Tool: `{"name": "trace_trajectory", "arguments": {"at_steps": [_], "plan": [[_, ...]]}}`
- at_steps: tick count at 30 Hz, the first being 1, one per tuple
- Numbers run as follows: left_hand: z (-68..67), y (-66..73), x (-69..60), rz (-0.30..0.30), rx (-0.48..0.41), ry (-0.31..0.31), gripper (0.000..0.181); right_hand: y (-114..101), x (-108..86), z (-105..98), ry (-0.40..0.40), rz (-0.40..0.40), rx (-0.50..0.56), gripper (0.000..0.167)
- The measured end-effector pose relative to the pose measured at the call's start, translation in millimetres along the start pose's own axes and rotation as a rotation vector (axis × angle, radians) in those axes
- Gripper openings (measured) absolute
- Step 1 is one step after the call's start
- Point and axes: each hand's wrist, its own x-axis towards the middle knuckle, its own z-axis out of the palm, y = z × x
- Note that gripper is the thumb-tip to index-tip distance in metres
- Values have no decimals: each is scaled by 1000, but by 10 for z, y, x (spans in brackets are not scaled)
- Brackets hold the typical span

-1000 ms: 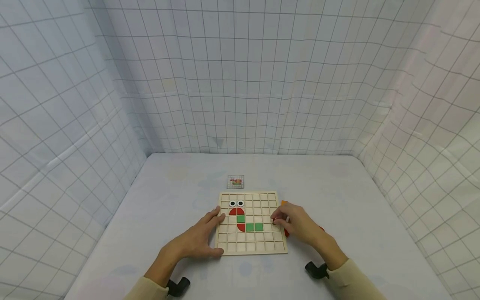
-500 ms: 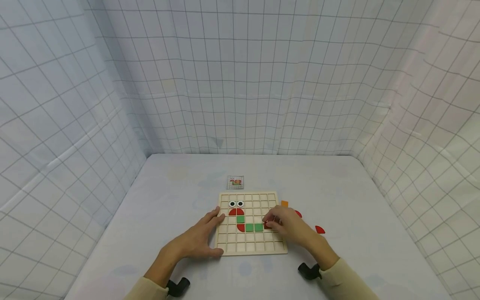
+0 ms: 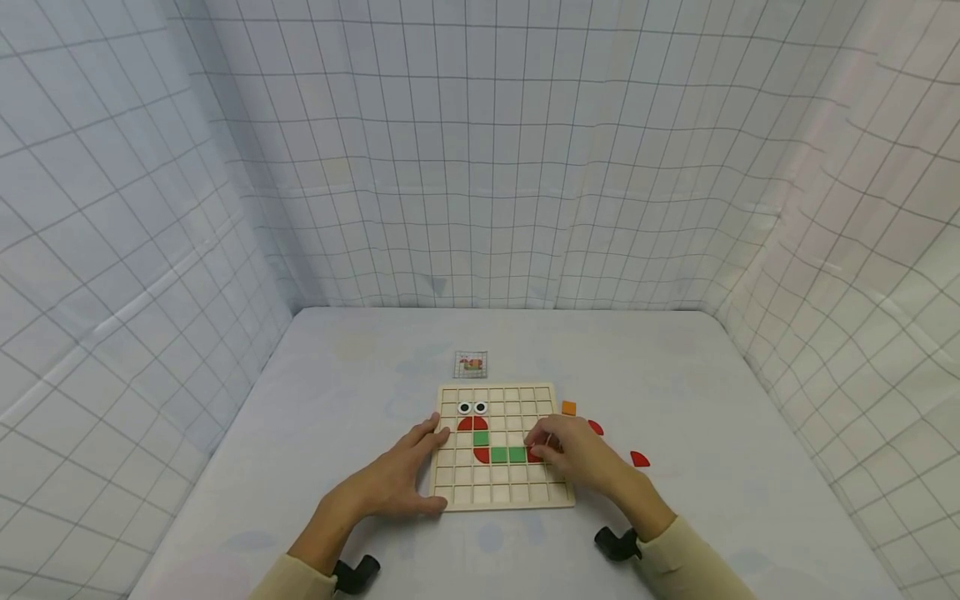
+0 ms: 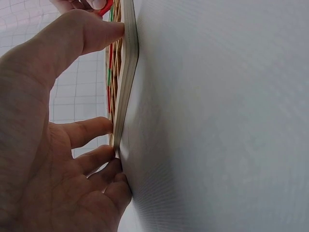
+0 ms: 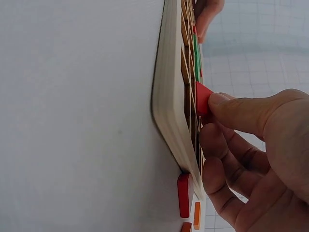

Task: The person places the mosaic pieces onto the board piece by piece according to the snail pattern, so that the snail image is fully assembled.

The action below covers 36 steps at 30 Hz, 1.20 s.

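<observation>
A wooden grid board lies on the table. My left hand rests on its left side, fingers and thumb spread and touching the rim, as the left wrist view also shows. My right hand pinches a red quarter-round tile between thumb and fingers. That tile stands tilted at a cell just right of the green square tiles; the fingers partly cover it in the head view. Two eye discs, red rounded tiles and another green square sit in cells farther left.
Beyond the board lies a small picture card. To its right are an orange square tile, a red tile partly behind my right hand and a red quarter-round tile. White grid-patterned curtains surround the table.
My right hand has moved left and inward from the board's right edge, carrying the red tile to the cell beside the green squares. My left hand has stayed in place.
</observation>
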Motion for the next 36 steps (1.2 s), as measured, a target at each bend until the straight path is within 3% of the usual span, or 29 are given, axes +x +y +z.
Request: {"name": "trace_trajectory", "arguments": {"at_steps": [7, 16, 24, 36], "plan": [[-3, 6, -5, 1, -8, 0, 113, -11, 0, 6, 1, 8, -10, 10], [-3, 11, -13, 0, 4, 4, 113, 19, -17, 14, 20, -44, -41, 12], [-7, 20, -17, 1, 5, 4, 113, 44, -36, 22, 29, -6, -26, 15], [-8, 19, -21, 7, 2, 0, 113, 138, -129, -162, 63, 13, -68, 18]]}}
